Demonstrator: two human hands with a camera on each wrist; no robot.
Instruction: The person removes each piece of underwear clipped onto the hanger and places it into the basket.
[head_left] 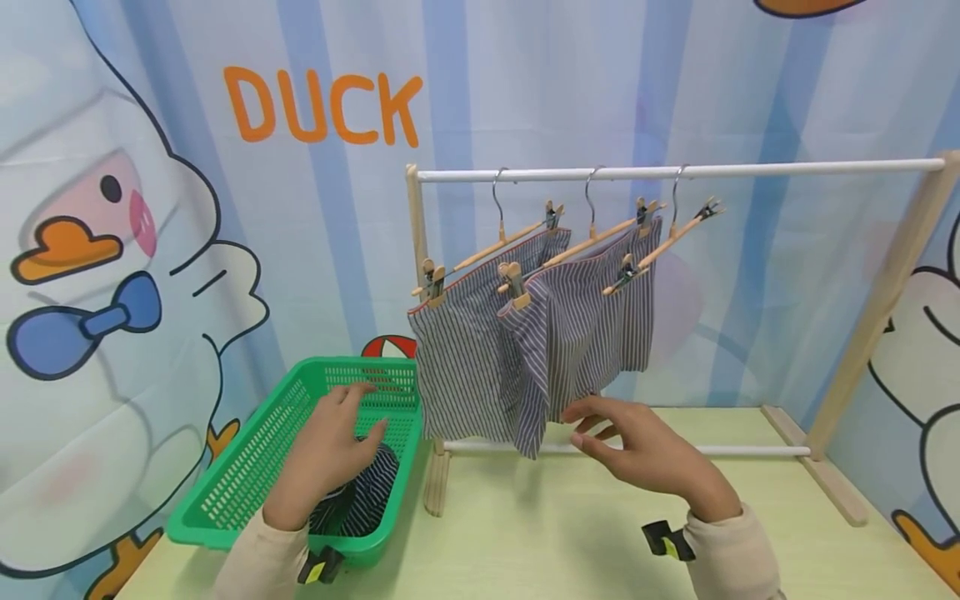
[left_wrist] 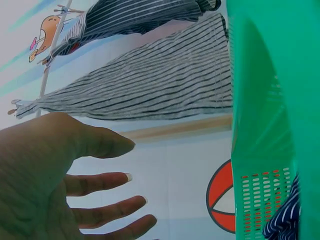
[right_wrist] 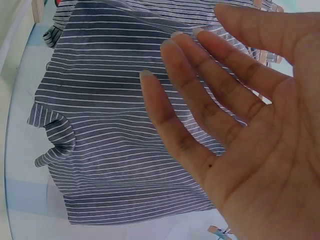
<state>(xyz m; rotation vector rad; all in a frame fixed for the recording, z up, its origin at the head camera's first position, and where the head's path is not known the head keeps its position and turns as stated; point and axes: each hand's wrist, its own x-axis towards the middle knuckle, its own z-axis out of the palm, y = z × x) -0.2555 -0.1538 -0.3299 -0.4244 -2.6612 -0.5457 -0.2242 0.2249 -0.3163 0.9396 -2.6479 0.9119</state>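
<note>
Left hand [head_left: 333, 446], fingers loosely spread, over green basket [head_left: 253, 468], its right rim [head_left: 411, 471] just beside left foot [head_left: 437, 492] of rack [head_left: 810, 169]. Right hand [head_left: 637, 446], fingers relaxed, in front of rack by front striped garment [head_left: 596, 333], contact unclear. Other striped garment [head_left: 465, 375] hangs nearest rack's left post [head_left: 417, 212]; long bar [head_left: 750, 172] run from third hanger [head_left: 660, 248] to rack's right post [head_left: 877, 317].

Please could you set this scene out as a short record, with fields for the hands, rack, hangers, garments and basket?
Left hand: over the basket in the head view, holding nothing
Right hand: near the right garment's lower edge, holding nothing
Rack: white rail between wooden posts
Clip hangers: three, hooked on the rail; rightmost bare
Left garment: striped, clipped up
Right garment: striped, clipped to the middle hanger
Basket: green, left of the rack; dark striped cloth inside
</note>
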